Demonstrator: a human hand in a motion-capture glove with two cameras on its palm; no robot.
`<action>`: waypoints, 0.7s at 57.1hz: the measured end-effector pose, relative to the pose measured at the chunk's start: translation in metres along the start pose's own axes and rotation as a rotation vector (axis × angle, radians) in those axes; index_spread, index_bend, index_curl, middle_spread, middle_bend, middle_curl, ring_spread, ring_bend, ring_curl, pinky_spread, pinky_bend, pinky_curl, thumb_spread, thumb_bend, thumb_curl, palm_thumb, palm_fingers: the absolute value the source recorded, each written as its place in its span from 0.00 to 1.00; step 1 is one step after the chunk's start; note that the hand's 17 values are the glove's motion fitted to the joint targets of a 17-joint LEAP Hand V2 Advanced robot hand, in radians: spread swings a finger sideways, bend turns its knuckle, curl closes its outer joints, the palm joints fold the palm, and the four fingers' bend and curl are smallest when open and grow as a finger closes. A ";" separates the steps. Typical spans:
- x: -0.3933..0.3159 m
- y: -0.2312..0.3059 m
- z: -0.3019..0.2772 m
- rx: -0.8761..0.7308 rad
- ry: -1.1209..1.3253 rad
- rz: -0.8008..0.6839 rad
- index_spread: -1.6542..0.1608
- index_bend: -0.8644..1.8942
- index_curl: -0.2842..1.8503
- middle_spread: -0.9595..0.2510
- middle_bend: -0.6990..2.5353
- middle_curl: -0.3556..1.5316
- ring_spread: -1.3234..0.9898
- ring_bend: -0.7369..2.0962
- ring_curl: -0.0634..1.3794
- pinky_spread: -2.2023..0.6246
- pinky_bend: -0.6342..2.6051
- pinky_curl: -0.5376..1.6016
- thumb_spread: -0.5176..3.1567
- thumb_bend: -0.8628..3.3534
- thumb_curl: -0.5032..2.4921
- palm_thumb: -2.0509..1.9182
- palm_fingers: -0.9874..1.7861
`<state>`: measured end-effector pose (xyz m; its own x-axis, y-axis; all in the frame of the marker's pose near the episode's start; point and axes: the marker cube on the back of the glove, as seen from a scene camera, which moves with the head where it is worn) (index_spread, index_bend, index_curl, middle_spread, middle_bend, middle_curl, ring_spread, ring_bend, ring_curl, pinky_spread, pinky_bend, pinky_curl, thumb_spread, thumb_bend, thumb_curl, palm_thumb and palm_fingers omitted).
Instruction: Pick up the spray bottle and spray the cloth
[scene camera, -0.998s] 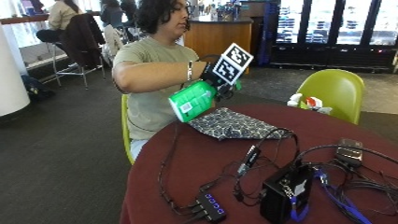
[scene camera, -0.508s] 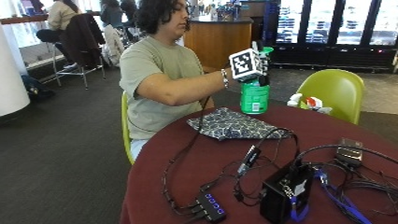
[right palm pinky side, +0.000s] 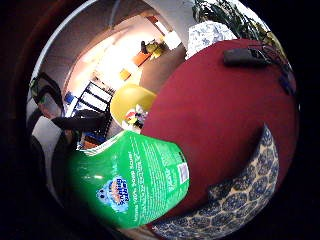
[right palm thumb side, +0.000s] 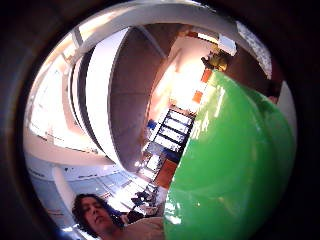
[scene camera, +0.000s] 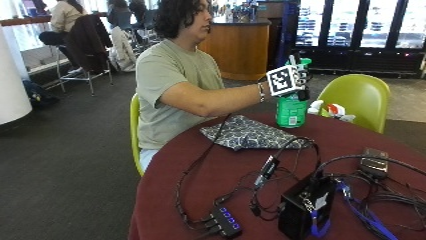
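In the outside view my gloved right hand (scene camera: 303, 86) grips the neck of a green spray bottle (scene camera: 291, 111) with a white trigger head. The bottle is upright at the table's far side, just beyond the cloth; I cannot tell whether its base touches the table. A dark blue patterned cloth (scene camera: 249, 133) lies flat on the maroon round table (scene camera: 200, 170) in front of the person. The little finger side palm view shows the bottle's label (right palm pinky side: 135, 182) close up, above the cloth (right palm pinky side: 240, 200) and table (right palm pinky side: 210, 115). Green plastic (right palm thumb side: 235, 165) fills half of the thumb side view.
A black box (scene camera: 306, 211), a USB hub (scene camera: 226, 222) and tangled cables cover the near part of the table. A flat dark device (scene camera: 375, 161) lies to the right. A lime chair (scene camera: 356, 94) stands behind the table, with small items (scene camera: 333, 110) at the far edge.
One second ago the bottle was tipped on its side over the cloth. My hand has since turned it upright, carried it to the cloth's far side and brought it down to the table.
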<state>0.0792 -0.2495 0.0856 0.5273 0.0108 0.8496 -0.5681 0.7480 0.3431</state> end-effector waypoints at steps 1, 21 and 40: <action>0.001 0.000 0.001 -0.010 0.001 -0.001 0.76 0.44 0.41 0.62 0.40 0.47 0.48 0.48 0.38 0.67 0.34 0.44 0.23 0.20 0.45 0.75 0.85; 0.013 0.010 -0.016 -0.164 0.177 0.019 0.76 0.43 0.41 0.67 0.38 0.46 0.49 0.45 0.36 0.70 0.33 0.44 0.26 0.19 0.44 0.74 0.78; 0.001 0.066 -0.101 -0.392 0.678 0.065 0.72 0.35 0.33 0.71 0.29 0.39 0.51 0.33 0.28 0.84 0.28 0.41 0.39 0.19 0.35 0.64 0.51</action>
<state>0.1060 -0.1330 0.0685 0.8432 0.3707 0.3894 -0.4129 0.9104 0.0273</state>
